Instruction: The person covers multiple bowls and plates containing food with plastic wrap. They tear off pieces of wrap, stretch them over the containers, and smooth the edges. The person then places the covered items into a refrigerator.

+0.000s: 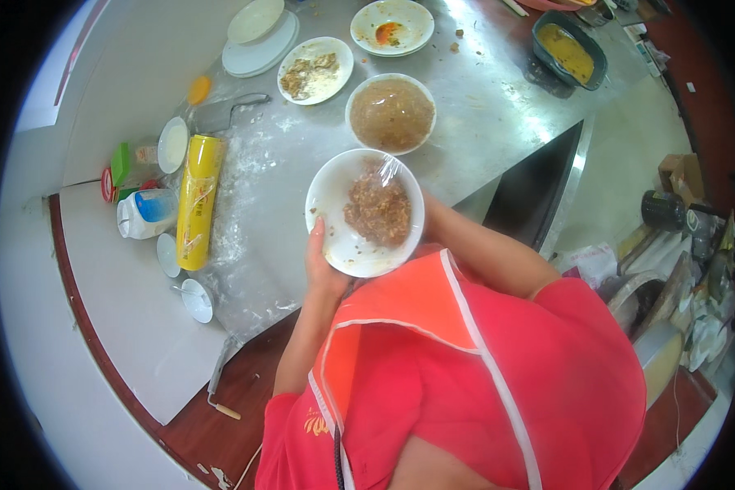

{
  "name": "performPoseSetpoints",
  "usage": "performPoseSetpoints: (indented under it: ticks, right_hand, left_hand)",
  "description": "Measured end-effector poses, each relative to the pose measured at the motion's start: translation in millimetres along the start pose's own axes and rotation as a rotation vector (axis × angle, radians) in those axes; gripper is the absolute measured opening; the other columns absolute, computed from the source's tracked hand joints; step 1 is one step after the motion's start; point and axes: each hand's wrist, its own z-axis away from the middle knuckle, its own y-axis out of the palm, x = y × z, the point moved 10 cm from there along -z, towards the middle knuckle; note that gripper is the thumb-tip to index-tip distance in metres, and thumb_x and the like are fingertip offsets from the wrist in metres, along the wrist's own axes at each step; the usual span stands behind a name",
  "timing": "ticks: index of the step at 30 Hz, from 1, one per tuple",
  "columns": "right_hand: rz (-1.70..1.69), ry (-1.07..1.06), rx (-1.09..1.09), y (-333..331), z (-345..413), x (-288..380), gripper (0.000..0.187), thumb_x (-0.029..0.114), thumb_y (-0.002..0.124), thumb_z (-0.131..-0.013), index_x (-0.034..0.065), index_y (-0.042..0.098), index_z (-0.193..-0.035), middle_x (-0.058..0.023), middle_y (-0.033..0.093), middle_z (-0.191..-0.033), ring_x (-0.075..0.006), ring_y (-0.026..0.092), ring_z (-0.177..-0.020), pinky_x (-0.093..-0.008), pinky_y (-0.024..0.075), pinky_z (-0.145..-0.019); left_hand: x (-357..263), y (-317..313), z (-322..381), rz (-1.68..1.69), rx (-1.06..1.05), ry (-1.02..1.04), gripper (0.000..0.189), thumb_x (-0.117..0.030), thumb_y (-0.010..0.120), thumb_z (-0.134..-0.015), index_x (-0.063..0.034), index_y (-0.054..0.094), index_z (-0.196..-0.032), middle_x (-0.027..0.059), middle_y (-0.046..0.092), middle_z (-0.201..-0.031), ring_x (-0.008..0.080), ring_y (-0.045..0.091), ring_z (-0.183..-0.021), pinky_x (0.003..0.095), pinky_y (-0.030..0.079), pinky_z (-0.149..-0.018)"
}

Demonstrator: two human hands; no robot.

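My left hand [326, 257] holds a white plate [334, 184] by its lower left rim, with the thumb on top. Brown minced filling [378, 205] lies on the plate's right part, and clear plastic film shines over its upper right. At the plate's right rim is my right hand [430, 214], mostly hidden behind the plate; its fingers cannot be seen. Just beyond stands a white bowl with a brown mixture [392, 113], also under shiny clear film. The held plate overlaps the view of that bowl's near edge.
Farther back on the metal table [465, 141] are a plate with food remains [318, 70], a plate with red sauce [389, 30], stacked plates [260, 52] and a dark tub of yellow liquid [566, 52]. A yellow cling film box [199, 202] and small bowls line the left side.
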Motion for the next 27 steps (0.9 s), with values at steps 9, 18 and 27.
performPoseSetpoints:
  ticks: [9,18,27]
  right_hand:
    - [0.363,0.043,-0.221,-68,25,11,0.039,0.025,0.053,-0.094,0.0034,0.051,-0.127,-0.0099,0.062,-0.115,-0.0184,0.062,-0.1,-0.0318,0.0494,-0.09]
    - [0.272,-0.296,-0.286,-102,-3,70,0.058,0.002,0.055,-0.088,0.0052,0.027,-0.139,-0.0149,0.046,-0.132,-0.0263,0.055,-0.113,-0.0388,0.0486,-0.094]
    - [0.146,-0.515,-0.401,-108,-19,76,0.067,-0.012,0.051,-0.08,0.016,0.026,-0.135,-0.0148,0.048,-0.127,-0.0301,0.059,-0.108,-0.0426,0.0535,-0.086]
  left_hand:
    - [-3,-16,-3,-0.026,0.036,0.136,0.054,-0.036,0.04,-0.098,-0.0046,0.033,-0.141,0.0146,0.045,-0.138,0.0311,0.045,-0.126,0.0469,0.036,-0.106]
    - [-8,-73,-20,0.016,-0.07,0.137,0.054,-0.038,0.04,-0.097,-0.0078,0.032,-0.142,0.013,0.042,-0.141,0.0327,0.043,-0.127,0.0535,0.036,-0.104]
    - [17,-111,-17,0.151,-0.087,0.091,0.053,-0.035,0.038,-0.098,-0.0075,0.029,-0.143,0.0118,0.039,-0.144,0.0318,0.04,-0.13,0.0515,0.033,-0.108]
